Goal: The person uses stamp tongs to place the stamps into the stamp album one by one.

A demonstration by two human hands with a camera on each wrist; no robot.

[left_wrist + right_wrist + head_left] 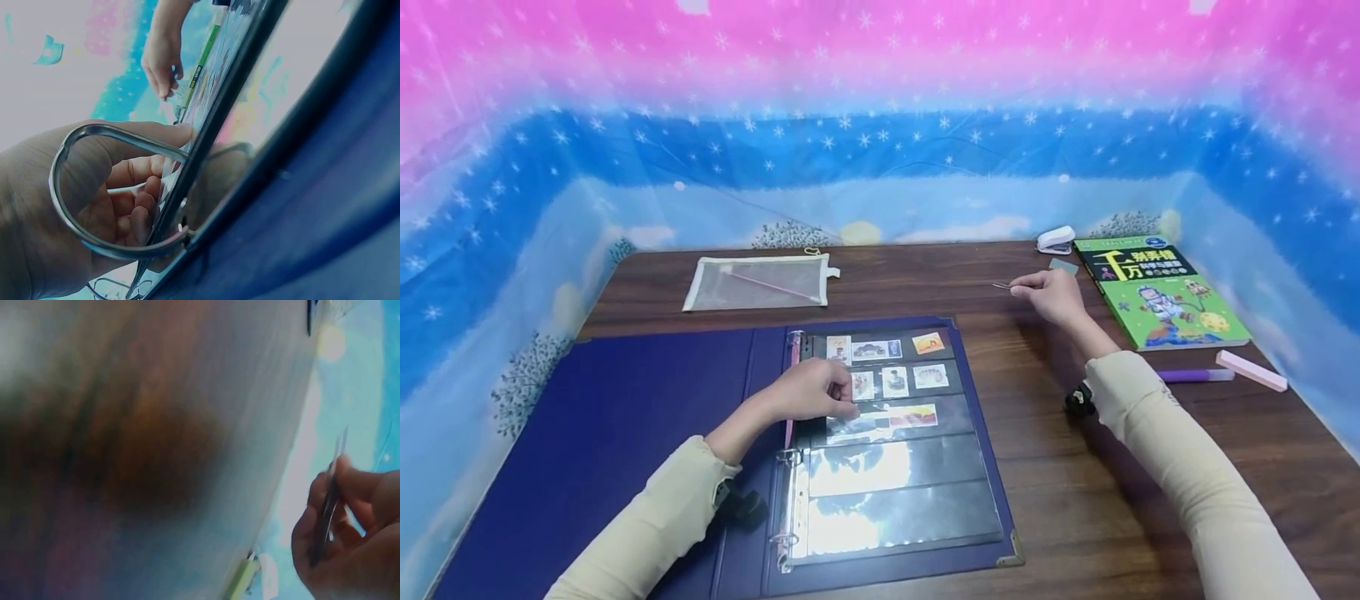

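A dark blue ring binder (647, 417) lies spread on the table, a black stamp page (940, 458) with clear strips on its rings. Several stamps (931, 376) sit in the upper rows of the page. My left hand (808, 390) rests at the left part of the page, thumb extended and fingers loosely bent, holding nothing. In the left wrist view a metal ring (57, 181) of the binder stands in front of this hand. Beyond the binder, my right hand (1056, 297) holds thin metal tweezers (326, 519) above the table, tips pointing left with nothing visible between them.
A mesh zip pouch (752, 285) with a pink stick inside lies behind the binder. At the back right are a white stapler (1056, 240), a small grey-green piece (1063, 266) and a green book (1172, 304). A purple pen (1198, 376) and a pink bar (1251, 371) lie nearer.
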